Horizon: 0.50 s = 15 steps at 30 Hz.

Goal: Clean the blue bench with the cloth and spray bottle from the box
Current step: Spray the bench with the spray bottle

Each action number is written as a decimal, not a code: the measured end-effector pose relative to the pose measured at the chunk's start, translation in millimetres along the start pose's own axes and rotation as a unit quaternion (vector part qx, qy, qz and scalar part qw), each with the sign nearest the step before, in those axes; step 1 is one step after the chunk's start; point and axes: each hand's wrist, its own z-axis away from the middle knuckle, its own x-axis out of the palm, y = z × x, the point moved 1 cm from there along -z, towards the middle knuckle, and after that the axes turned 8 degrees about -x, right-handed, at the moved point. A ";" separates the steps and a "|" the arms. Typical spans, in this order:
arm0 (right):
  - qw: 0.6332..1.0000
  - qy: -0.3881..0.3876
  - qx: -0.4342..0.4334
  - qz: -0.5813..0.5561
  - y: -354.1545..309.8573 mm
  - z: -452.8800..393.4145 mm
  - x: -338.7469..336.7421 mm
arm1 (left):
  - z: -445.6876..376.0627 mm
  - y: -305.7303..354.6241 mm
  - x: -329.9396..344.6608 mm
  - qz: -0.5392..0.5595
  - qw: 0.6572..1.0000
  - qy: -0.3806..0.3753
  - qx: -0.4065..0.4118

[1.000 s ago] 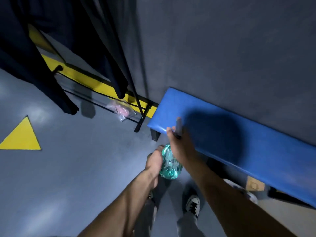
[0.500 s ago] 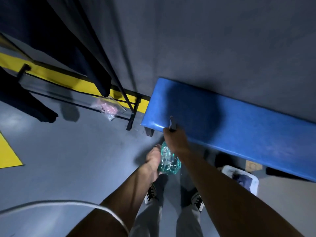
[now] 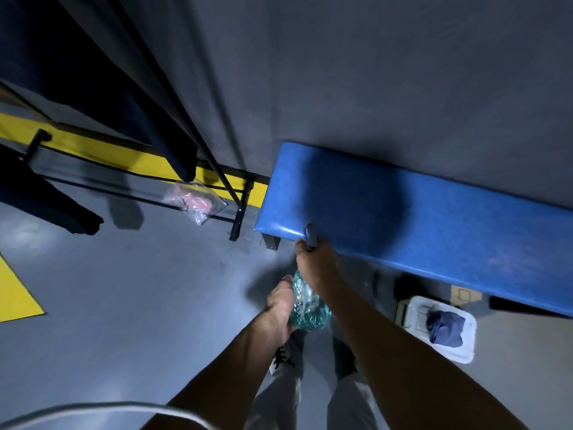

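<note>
While both hands hold the spray bottle [image 3: 307, 308], its nozzle now sits over the blue table [image 3: 434, 218] near its left end | right hand [image 3: 314, 262] fingers clamped on trigger head, left hand [image 3: 280, 302] fingers clamped on base | cloth [image 3: 445, 328] remains in box [image 3: 465, 352] on floor, under the table | spraying judged imminent; wiping not begun.

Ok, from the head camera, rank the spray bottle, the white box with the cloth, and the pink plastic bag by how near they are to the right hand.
1. Spray bottle: held in the right hand, left hand on its body.
2. White box: on the floor to the right, under the blue bench, blue cloth inside.
3. Pink plastic bag: on the floor, far left, by the black rack.
</note>
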 end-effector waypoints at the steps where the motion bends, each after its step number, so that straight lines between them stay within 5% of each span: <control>1: 1.000 0.000 0.005 -0.012 2.6 1.9 -1.8 | -1.2 -1.4 0.1 -0.007 1.000 0.003 -0.001; 15: 0.998 0.050 0.034 -0.013 71.6 39.0 -20.4 | -20.1 -53.5 17.7 -0.053 0.997 0.048 0.003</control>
